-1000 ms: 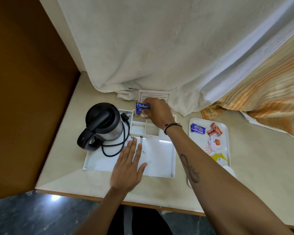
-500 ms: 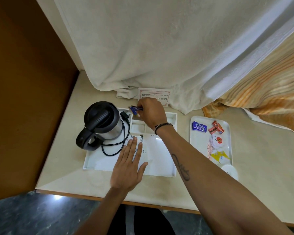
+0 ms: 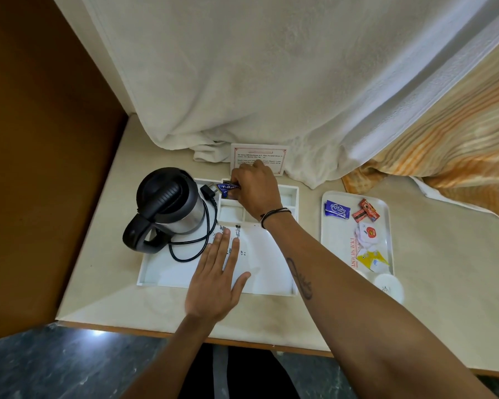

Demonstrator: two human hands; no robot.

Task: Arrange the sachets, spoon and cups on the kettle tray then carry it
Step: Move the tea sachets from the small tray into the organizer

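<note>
Nearest us, the left hand [image 3: 213, 279] lies flat, fingers spread, pressing the kettle tray [image 3: 156, 272] down by its near edge, with the kettle [image 3: 167, 203] standing at its far left. Beyond it the right hand [image 3: 255, 191] pinches a blue tea sachet [image 3: 226, 189], which pokes out left of the fingertips, over the far-left compartment. Early days, I'd say: more sachets [image 3: 368, 226] wait on the side tray [image 3: 327, 240] to the right, and no spoon or cups are aboard.
</note>
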